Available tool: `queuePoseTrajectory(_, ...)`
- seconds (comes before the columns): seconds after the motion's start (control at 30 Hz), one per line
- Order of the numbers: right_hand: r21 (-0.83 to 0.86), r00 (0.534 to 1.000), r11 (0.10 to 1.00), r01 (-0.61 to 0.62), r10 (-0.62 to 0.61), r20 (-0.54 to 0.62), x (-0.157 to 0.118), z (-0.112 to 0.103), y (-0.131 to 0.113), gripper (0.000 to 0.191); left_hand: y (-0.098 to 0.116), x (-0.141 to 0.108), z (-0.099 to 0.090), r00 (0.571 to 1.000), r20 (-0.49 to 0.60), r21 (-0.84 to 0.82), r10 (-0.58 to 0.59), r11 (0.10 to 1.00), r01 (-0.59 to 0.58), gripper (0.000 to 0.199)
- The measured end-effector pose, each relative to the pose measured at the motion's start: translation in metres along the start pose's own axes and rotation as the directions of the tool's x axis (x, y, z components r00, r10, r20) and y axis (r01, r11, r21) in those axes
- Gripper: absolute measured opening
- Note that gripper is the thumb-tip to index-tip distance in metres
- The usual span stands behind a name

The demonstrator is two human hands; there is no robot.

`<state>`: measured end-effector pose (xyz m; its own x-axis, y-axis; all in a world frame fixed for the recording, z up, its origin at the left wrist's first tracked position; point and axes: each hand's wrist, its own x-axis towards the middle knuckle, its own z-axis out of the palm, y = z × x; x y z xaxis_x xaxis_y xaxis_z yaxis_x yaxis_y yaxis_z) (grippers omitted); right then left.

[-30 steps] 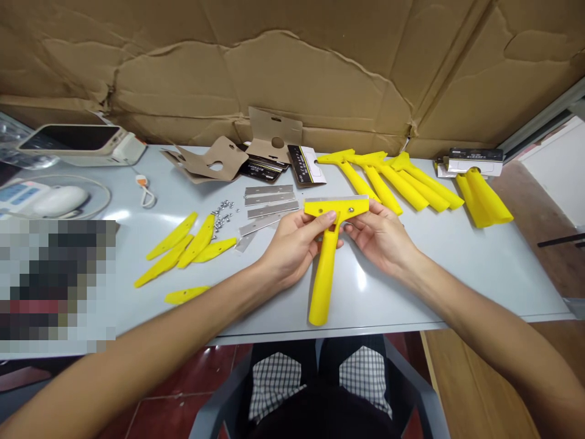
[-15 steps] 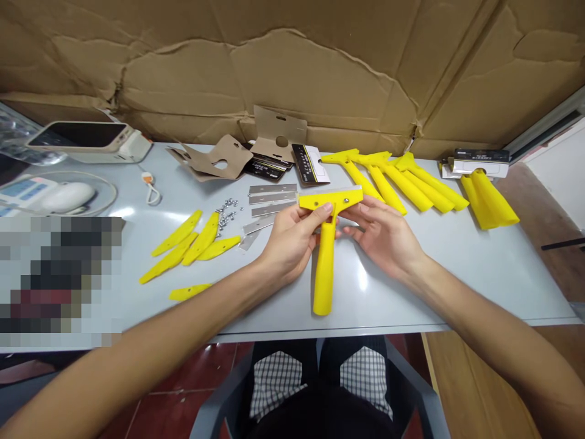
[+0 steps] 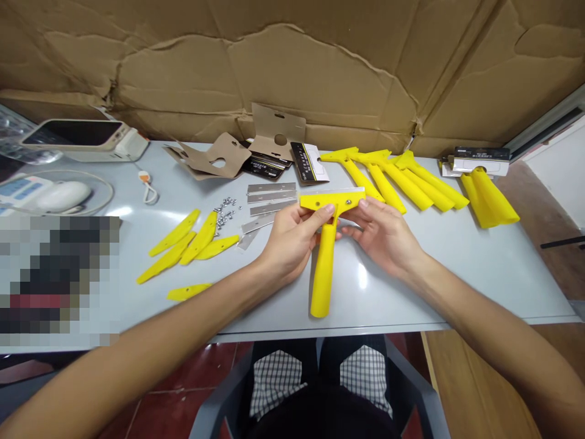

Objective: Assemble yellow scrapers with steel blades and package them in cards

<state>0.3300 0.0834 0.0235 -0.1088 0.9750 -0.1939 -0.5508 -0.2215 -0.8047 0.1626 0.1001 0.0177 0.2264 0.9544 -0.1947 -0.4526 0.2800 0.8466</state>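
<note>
A yellow scraper [image 3: 323,268] is held up over the front middle of the table, its handle pointing down toward me. A metal blade strip shows along the top of its head, and a screw sits in the right hole. My left hand [image 3: 295,244] grips the head's left part, thumb on the front face. My right hand [image 3: 384,235] pinches the head's right end between thumb and fingers. Left of the hands lie loose metal blades [image 3: 272,198], a scatter of small screws [image 3: 225,213] and several flat yellow cover plates [image 3: 167,262].
More yellow scraper handles [image 3: 404,183] lie in a row behind my right hand, with a packaged yellow piece [image 3: 489,198] at far right. Opened cardboard packaging [image 3: 278,128] stands along the back. A phone [image 3: 77,134] and a white mouse [image 3: 64,196] are at the left.
The scraper's handle end has swung slightly left and toward me, and its head's right end has shifted a little right. Both hands keep hold of the scraper.
</note>
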Motion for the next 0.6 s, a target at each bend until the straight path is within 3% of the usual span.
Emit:
queuePoseTrajectory(0.4, -0.039, 1.000, 0.999, 0.004, -0.004, 0.001, 0.0010, -0.0006, 0.0017, 0.028, -0.0015, 0.0015, -0.0017, 1.000, 0.000, 0.025, -0.002, 1.000, 0.002, 0.044)
queuePoseTrajectory(0.6, -0.130, 0.998, 0.989, 0.064, -0.062, 0.017, 0.0023, -0.0023, 0.0030, 0.035, 0.0009, -0.0010, -0.0001, 1.000, 0.002, 0.048, 0.007, 0.999, -0.007, 0.043)
